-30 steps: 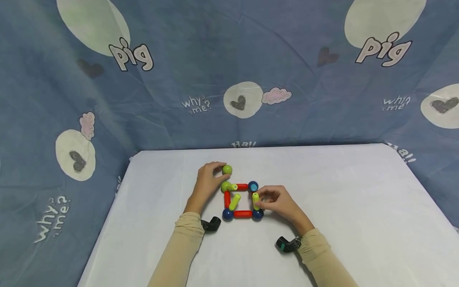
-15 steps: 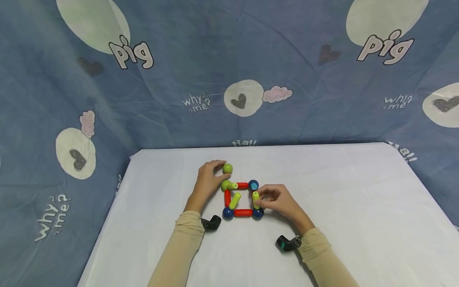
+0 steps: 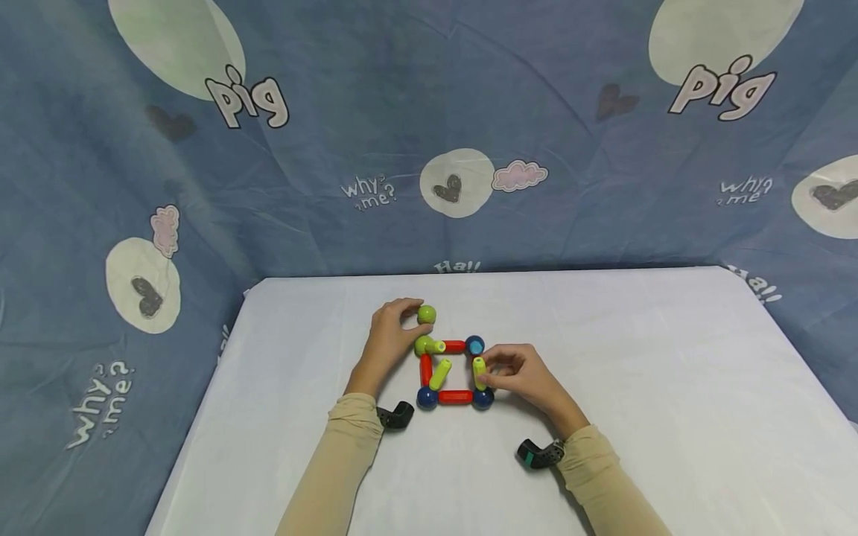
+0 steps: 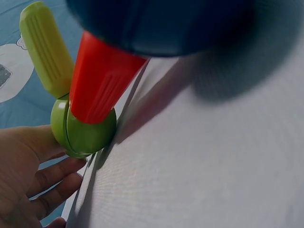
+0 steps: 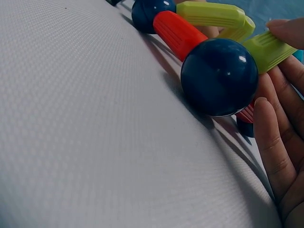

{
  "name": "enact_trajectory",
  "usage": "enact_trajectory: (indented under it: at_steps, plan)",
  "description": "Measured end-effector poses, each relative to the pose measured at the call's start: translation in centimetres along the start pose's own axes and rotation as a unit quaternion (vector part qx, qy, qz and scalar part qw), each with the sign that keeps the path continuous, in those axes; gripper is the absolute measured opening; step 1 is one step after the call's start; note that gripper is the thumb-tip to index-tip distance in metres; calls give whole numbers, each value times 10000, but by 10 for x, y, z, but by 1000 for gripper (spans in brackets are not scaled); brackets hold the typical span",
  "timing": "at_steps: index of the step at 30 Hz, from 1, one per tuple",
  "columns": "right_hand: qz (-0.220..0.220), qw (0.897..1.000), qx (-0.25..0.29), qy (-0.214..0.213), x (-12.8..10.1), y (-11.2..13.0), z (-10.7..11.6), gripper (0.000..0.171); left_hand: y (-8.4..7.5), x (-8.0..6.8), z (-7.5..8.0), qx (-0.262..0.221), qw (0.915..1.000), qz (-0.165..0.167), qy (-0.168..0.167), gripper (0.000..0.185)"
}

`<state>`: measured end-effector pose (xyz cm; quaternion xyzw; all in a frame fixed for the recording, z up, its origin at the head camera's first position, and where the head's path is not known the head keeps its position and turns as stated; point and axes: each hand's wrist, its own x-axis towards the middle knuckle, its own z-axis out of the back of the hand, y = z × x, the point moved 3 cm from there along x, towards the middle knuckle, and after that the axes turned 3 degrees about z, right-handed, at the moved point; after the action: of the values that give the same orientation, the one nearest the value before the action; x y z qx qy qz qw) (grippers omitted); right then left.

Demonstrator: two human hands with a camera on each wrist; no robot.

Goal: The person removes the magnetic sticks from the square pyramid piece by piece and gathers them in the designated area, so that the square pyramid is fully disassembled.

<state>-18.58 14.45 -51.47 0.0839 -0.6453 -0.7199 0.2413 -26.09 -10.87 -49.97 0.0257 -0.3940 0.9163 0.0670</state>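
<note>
Right hand (image 3: 519,374) pinches the upright green stick (image 3: 479,373) above the square frame's near-right blue ball (image 3: 482,398), mid-tabletop (image 3: 637,387). Left hand (image 3: 389,339) curls round a green ball (image 3: 425,315) beyond the frame's far-left corner.

- A white cloth-covered table (image 3: 670,387) is sitting in the middle.
- A big blue cloth backdrop (image 3: 375,97) is hanging behind it, showing pale circles, dark hearts, pink clouds and the words "pig" and "why me?".
- The blue cloth is hanging down past the table's left and right sides.
</note>
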Motion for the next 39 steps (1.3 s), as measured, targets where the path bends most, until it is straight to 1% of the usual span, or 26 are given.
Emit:
enact_trajectory:
  at_steps: [3,7,9,11,13,15,17,19,21,23,24,27,29,32,34,36,39]
  plan:
    - [-23,10000,25,-4,0,0,0,24,-1,0,2,-75,10000,49,41,49]
    - [0,10000,16,-9,0,1,0,22,-6,-1,9,-189,9998,-28,-94,49]
    - [3,10000,-3,-18,0,3,0,21,-14,-4,17,-283,9991,-179,-259,46]
    - [14,10000,-11,-23,0,4,-1,20,-27,-9,25,-364,9978,-392,-388,38]
    - [46,10000,6,-14,0,4,-1,19,-42,-16,33,-407,9963,-666,-357,29]
    - [101,9999,58,9,0,5,-1,20,-59,-25,36,-347,9948,-950,-92,22]
    - [195,9997,142,71,0,5,-1,20,-73,-36,35,-198,9915,-1230,365,21]
    - [341,9990,226,151,0,5,-2,20,-84,-48,30,47,9857,-1446,865,23]
    - [504,9980,285,238,0,5,-2,21,-91,-60,23,306,9780,-1642,1249,27]
    - [691,9968,278,305,-1,5,-2,22,-95,-70,16,548,9722,-1760,1440,30]
    - [770,9962,258,326,-2,5,-2,22,-97,-74,12,675,9701,-1823,1453,30]
    - [835,9957,141,379,-2,4,-3,23,-97,-82,4,914,9683,-1916,1319,27]
    - [726,9965,44,404,-4,3,-4,24,-96,-85,1,998,9687,-1942,1179,24]
    - [514,9974,-215,452,-6,3,-7,27,-94,-88,0,936,9700,-1974,1069,20]
    - [457,9967,-464,480,-8,4,-9,27,-93,-89,1,883,9702,-1995,1055,19]
    - [518,9950,-662,536,-9,4,-11,27,-92,-91,2,840,9697,-2019,1085,19]
    - [616,9932,-778,600,-9,7,-13,24,-91,-95,5,907,9672,-2075,1151,20]
